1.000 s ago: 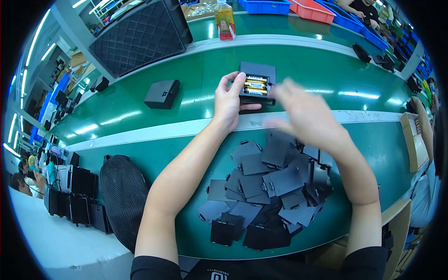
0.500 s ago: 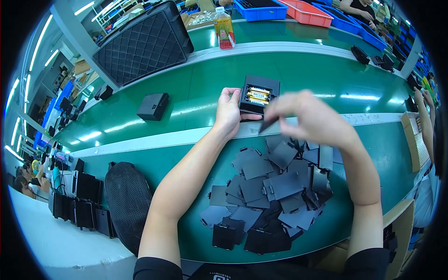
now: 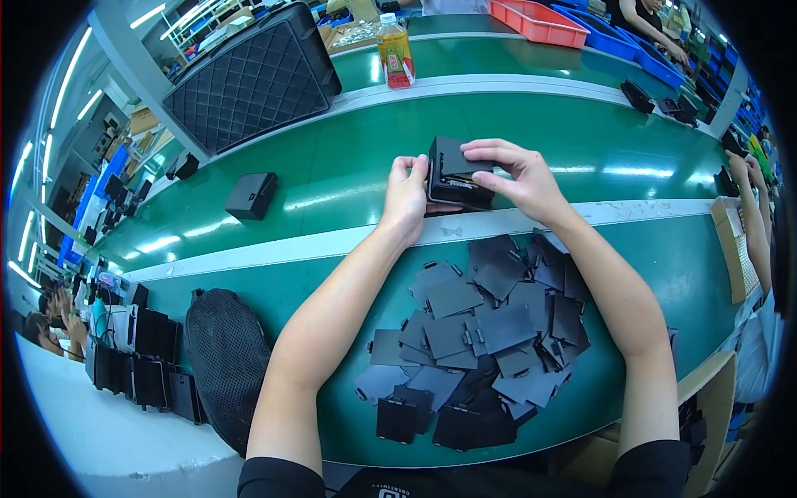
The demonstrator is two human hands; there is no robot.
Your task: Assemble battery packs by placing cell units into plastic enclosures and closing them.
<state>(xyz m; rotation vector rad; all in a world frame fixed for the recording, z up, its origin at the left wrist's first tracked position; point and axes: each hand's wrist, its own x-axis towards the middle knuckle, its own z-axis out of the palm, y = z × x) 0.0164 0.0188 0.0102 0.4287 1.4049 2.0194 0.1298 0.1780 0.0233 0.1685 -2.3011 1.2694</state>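
Observation:
My left hand [image 3: 405,202] grips the left side of a black battery box [image 3: 465,197] at the near edge of the green belt. Fingers and thumb of my right hand [image 3: 523,178] pinch a flat black cover plate [image 3: 455,158], tilted over the box's battery compartment. A sliver of the batteries shows in the gap beneath the plate. On the green table below my hands lies a loose pile of black cover plates [image 3: 448,334], overlapping one another, several with small tabs along an edge.
Farther left on the belt sits another black box [image 3: 251,196]. A mesh-covered black object [image 3: 226,357] lies left of my forearm. Beyond the belt stand a drink bottle [image 3: 396,51], a large black case [image 3: 257,79] and a red bin [image 3: 540,22]. An open carton [image 3: 712,407] is at right.
My right hand has brought the cover plate up from beside the box onto its battery opening, mostly hiding the batteries. The other black box has shifted left along the belt.

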